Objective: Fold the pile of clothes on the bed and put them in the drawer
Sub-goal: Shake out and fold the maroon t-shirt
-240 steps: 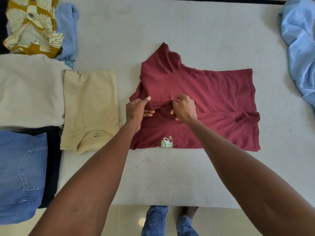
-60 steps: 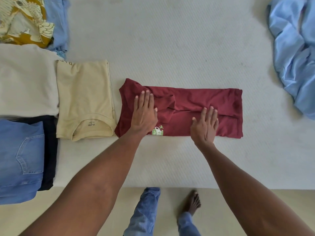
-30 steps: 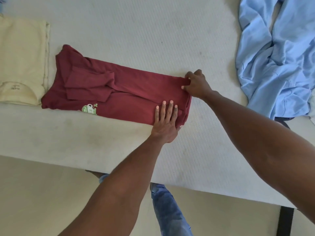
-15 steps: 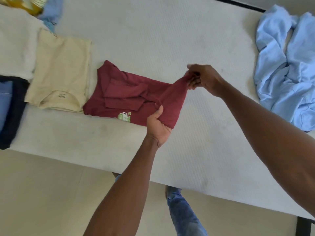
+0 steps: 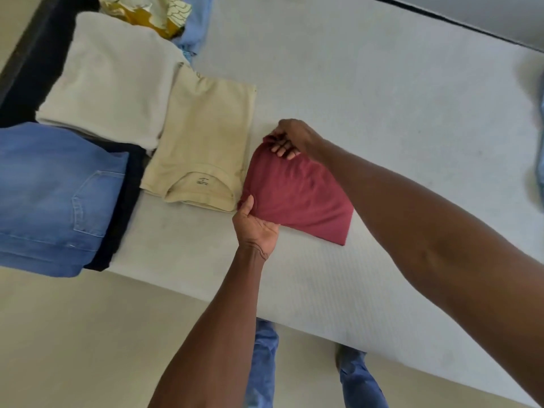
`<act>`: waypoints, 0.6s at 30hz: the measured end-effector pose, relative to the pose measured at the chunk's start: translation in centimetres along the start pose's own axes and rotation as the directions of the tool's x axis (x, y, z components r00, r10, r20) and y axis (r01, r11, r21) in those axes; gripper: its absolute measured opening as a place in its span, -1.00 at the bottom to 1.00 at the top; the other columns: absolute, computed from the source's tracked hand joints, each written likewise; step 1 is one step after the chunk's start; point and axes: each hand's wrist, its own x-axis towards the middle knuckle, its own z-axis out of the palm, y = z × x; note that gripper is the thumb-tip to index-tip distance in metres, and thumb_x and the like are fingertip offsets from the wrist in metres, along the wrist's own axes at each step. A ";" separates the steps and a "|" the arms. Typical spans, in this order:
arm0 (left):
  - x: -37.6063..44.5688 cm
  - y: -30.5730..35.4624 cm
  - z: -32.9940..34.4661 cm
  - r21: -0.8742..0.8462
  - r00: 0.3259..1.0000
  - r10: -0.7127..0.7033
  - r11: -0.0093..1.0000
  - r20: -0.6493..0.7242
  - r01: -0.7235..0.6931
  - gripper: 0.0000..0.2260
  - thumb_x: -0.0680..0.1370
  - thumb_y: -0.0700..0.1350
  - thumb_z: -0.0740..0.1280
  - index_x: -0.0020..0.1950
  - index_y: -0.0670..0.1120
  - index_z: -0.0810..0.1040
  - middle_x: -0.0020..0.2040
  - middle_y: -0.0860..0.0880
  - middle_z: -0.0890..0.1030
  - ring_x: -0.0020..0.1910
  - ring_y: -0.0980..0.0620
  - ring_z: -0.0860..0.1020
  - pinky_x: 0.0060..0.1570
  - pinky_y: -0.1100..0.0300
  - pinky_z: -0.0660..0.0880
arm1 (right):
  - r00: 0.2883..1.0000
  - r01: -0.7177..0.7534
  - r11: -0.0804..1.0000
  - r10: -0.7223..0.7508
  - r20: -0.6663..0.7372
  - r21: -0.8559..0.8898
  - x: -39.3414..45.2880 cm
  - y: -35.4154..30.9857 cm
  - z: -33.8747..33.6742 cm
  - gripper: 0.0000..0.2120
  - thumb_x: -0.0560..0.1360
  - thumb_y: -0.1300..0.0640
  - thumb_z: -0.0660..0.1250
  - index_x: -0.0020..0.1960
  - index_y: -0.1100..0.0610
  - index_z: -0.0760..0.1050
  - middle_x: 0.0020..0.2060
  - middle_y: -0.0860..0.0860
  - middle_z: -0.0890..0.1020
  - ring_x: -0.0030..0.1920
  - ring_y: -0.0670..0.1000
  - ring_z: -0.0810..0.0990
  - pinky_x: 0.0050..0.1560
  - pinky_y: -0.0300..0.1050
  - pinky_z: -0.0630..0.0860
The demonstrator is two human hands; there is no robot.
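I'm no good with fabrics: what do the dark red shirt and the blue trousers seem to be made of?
The dark red shirt looks like soft, matte cotton-type knit: it drapes limply with fine wrinkles where the hands pinch it. The blue trousers look like denim: faded, mottled blue, a stitched patch pocket and thick seams. The exact fibres cannot be told.

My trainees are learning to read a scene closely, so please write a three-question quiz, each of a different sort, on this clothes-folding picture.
1. True or false: both hands grip the maroon shirt.
2. Which garment lies directly beside the maroon shirt? A) blue jeans B) beige T-shirt C) white garment
3. Fill in: the left hand grips the shirt's near corner, and the right hand grips its ____ corner.

Key: 1 true; 2 B; 3 far.
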 end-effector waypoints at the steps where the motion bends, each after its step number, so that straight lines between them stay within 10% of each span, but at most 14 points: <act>1: 0.6 0.5 -0.4 0.044 1.000 -0.003 0.999 -0.026 0.004 -0.67 0.65 -0.03 0.18 0.39 -0.02 0.50 0.30 -0.09 0.59 0.29 -0.10 0.54 0.32 -0.12 0.43 | 1.000 -0.018 0.995 0.018 0.002 -0.094 0.5 0.0 0.5 -0.71 0.60 0.19 0.16 0.19 0.28 0.56 -0.15 0.10 0.63 -0.21 0.03 0.58 -0.26 -0.11 0.51; 5: 1.7 1.4 -0.5 0.395 0.974 0.104 0.919 -0.201 -0.016 -0.71 0.53 -0.09 0.45 0.24 -0.04 0.57 0.19 -0.08 0.62 0.12 -0.05 0.60 0.14 -0.04 0.58 | 0.984 0.077 0.946 -0.124 -0.130 -0.314 1.5 1.0 1.3 -0.75 0.52 0.30 0.29 0.17 0.20 0.56 -0.08 0.08 0.64 -0.15 0.01 0.60 -0.12 -0.07 0.59; 11: 1.5 0.3 -0.5 0.804 0.746 0.498 0.589 -0.442 0.084 -0.74 0.54 -0.03 0.42 0.12 -0.20 0.61 0.06 -0.13 0.60 0.08 -0.10 0.58 0.01 0.11 0.47 | 0.885 -0.018 0.801 -0.266 -0.382 -0.599 2.4 1.1 1.4 -0.79 0.49 0.11 0.44 0.08 0.18 0.58 0.20 0.11 0.43 0.19 0.10 0.42 0.19 0.00 0.44; 15: 1.8 1.4 0.5 0.658 0.709 0.335 0.715 -0.621 0.238 -0.42 0.44 -0.07 0.54 0.33 -0.23 0.36 0.23 -0.22 0.50 0.18 -0.22 0.54 0.08 -0.02 0.46 | 0.938 -0.122 0.849 -0.071 -0.340 -0.515 2.7 0.0 1.7 -0.42 0.41 0.09 0.52 0.31 0.16 0.34 0.20 0.09 0.45 0.22 0.11 0.45 0.27 0.11 0.44; 18: 2.8 2.3 -0.1 0.542 0.792 0.125 0.791 -0.597 0.284 -0.56 0.39 -0.16 0.58 0.17 -0.25 0.52 -0.06 -0.14 0.62 -0.13 -0.08 0.62 0.04 0.05 0.57 | 0.952 -0.145 0.855 -0.016 -0.306 -0.498 2.6 -0.4 1.5 -0.51 0.42 0.17 0.51 0.27 0.16 0.41 0.03 0.02 0.52 0.17 0.08 0.52 0.31 0.08 0.40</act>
